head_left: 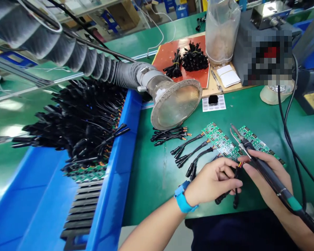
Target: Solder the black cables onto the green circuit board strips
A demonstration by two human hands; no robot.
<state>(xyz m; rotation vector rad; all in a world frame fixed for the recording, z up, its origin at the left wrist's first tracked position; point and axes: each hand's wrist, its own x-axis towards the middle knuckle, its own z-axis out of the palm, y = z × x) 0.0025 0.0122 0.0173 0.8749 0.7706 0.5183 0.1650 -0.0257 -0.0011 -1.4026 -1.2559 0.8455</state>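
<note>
My left hand (216,179), with a blue wrist strap (182,197), is closed on a short black cable (236,195) whose red and yellow wire ends point up. My right hand (270,170) grips a soldering iron (268,177), its tip raised to the upper left over the boards. The right thumb and finger are also at the coloured wire ends. Beyond the hands lie two strips of green circuit boards, a left strip (221,139) and a right strip (261,144). Several black cables (189,143) extend from the left strip's edge; its near end is hidden by my hand.
A fume duct hood (176,104) hangs over the green table. Loose cables (170,135) lie beneath it. A blue bin (122,167) at left holds many wired boards. Behind are cable bundles (195,57), a plastic bag (222,33), a grey station (267,52) and hanging cords (285,122).
</note>
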